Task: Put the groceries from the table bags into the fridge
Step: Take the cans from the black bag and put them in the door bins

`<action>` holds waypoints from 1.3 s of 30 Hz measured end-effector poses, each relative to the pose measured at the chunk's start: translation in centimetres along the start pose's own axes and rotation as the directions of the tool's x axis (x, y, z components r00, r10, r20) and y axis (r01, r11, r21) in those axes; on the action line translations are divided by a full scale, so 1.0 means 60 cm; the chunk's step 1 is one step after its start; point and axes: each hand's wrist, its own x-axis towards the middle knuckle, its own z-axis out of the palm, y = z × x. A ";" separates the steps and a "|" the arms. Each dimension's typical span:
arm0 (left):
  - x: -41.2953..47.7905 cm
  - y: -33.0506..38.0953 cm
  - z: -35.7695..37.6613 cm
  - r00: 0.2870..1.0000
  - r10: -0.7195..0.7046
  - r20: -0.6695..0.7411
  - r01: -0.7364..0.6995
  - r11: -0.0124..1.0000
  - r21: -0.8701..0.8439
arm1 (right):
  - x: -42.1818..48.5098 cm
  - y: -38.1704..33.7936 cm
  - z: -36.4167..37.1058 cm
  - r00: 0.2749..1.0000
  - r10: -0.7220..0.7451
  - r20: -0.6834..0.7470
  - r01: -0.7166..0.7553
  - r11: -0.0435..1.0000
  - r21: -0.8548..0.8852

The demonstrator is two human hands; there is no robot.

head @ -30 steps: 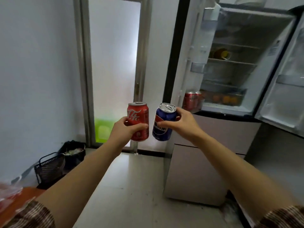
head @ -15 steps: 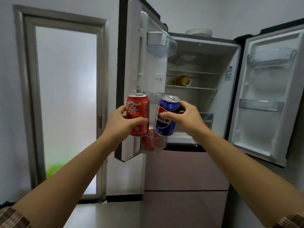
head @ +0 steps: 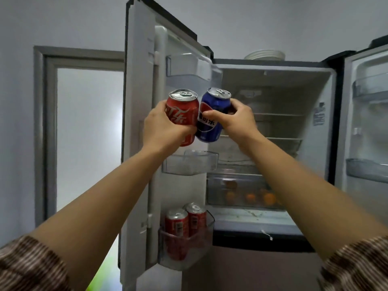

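Observation:
My left hand grips a red cola can, held up in front of the open left fridge door. Beside it my right hand grips a blue cola can; the two cans touch side by side. Both are raised between the top door bin and the middle door bin. The fridge stands open with both doors swung out. Two red cans sit in the bottom left door bin.
Oranges lie in the clear crisper drawer. Wire shelves run across the fridge interior behind my right hand. The right door carries clear bins. White plates rest on top of the fridge. A frosted glass door stands at the left.
The view has swung up and closer to the fridge. Both hands have risen with their cans from waist height to the level between the upper door bins.

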 end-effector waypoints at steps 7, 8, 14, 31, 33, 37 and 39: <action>0.014 -0.039 0.059 0.999 -0.006 -0.053 0.021 0.959 0.282 | 0.054 0.111 0.008 0.981 0.095 0.171 -0.109 0.991 0.075; 0.015 -0.041 0.066 0.999 -0.003 -0.054 0.020 0.947 0.320 | 0.061 0.123 0.009 0.974 0.104 0.200 -0.123 0.989 0.082; 0.008 -0.055 0.087 1.000 -0.008 -0.003 0.008 0.880 0.475 | 0.085 0.180 0.028 0.924 0.205 0.323 -0.241 0.967 0.077; -0.011 -0.058 0.086 0.995 -0.098 0.013 0.068 0.777 0.625 | 0.078 0.193 0.017 0.849 0.127 0.513 -0.149 0.989 0.002; -0.019 -0.058 0.084 0.998 -0.061 0.009 0.043 0.789 0.613 | 0.072 0.190 0.016 0.867 0.103 0.487 -0.131 0.991 0.024; -0.032 -0.068 0.076 0.998 0.025 -0.051 0.009 0.811 0.584 | 0.055 0.187 0.026 0.958 0.015 0.287 0.009 0.997 -0.081; -0.039 -0.072 0.069 0.992 0.064 -0.105 0.012 0.797 0.603 | 0.045 0.188 0.035 0.974 -0.107 0.200 0.139 0.978 -0.154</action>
